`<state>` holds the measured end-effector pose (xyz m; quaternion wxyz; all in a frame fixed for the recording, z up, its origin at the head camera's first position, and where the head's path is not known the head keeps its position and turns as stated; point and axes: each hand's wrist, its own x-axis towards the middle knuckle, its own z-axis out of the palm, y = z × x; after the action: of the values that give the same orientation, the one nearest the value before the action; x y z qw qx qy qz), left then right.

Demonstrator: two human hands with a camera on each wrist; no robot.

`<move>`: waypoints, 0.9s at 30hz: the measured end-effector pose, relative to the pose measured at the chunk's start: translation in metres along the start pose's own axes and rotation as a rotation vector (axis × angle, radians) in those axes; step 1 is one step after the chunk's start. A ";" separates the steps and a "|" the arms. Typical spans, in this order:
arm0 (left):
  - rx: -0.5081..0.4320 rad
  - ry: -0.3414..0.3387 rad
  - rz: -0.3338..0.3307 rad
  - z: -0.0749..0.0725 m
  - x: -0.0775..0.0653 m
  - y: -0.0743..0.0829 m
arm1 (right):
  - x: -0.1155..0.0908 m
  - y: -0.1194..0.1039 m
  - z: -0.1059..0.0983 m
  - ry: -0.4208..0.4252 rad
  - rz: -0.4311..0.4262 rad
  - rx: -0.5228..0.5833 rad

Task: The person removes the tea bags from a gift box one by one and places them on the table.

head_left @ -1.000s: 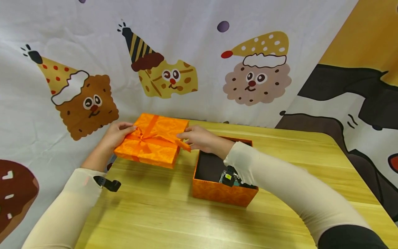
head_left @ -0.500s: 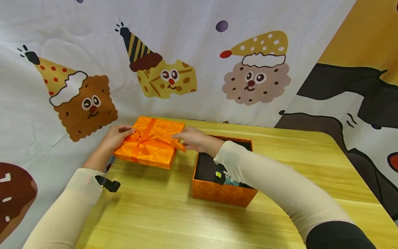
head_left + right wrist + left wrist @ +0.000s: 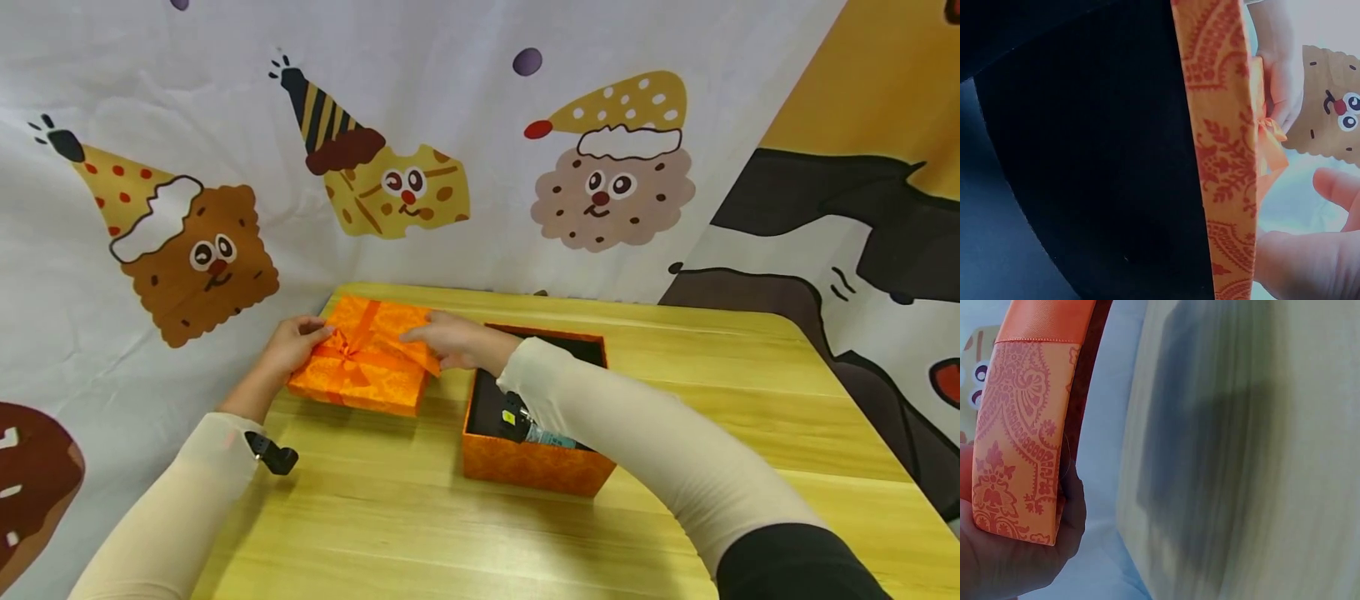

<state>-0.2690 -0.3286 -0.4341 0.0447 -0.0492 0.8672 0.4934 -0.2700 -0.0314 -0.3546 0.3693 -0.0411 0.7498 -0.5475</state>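
An orange patterned box lid (image 3: 375, 371) with an orange ribbon bow (image 3: 347, 346) is held low over the back left corner of the wooden table (image 3: 390, 517). My left hand (image 3: 298, 340) grips its left edge, with fingers under the lid's side wall (image 3: 1019, 437). My right hand (image 3: 444, 337) pinches the right edge beside the side wall (image 3: 1222, 156); the lid's dark inside (image 3: 1085, 156) shows there. The open orange box base (image 3: 532, 467) with a dark lining stands just right of the lid, under my right forearm.
A cartoon-printed cloth backdrop (image 3: 480, 167) hangs right behind the table. The table's left edge (image 3: 1129, 487) lies close under the lid. Bare wood stretches along the front and right of the table. A small black wrist camera (image 3: 273, 457) sits on my left sleeve.
Both hands have carried the lid a little down and away from me, toward the table's back left corner. The box base has not moved.
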 end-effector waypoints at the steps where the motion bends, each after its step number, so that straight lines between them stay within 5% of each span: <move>1: -0.006 0.001 -0.002 0.001 0.000 0.000 | 0.000 0.000 0.000 -0.003 0.004 0.002; 20: 0.019 0.007 -0.017 0.024 0.005 -0.030 | 0.012 0.010 -0.001 -0.163 0.089 -0.003; 27: -0.060 -0.003 -0.044 0.032 0.011 -0.034 | 0.012 0.009 -0.001 -0.240 0.089 -0.064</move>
<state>-0.2742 -0.3190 -0.4806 0.0555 -0.0689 0.8508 0.5180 -0.2759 -0.0323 -0.3681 0.4790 -0.0849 0.7184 -0.4973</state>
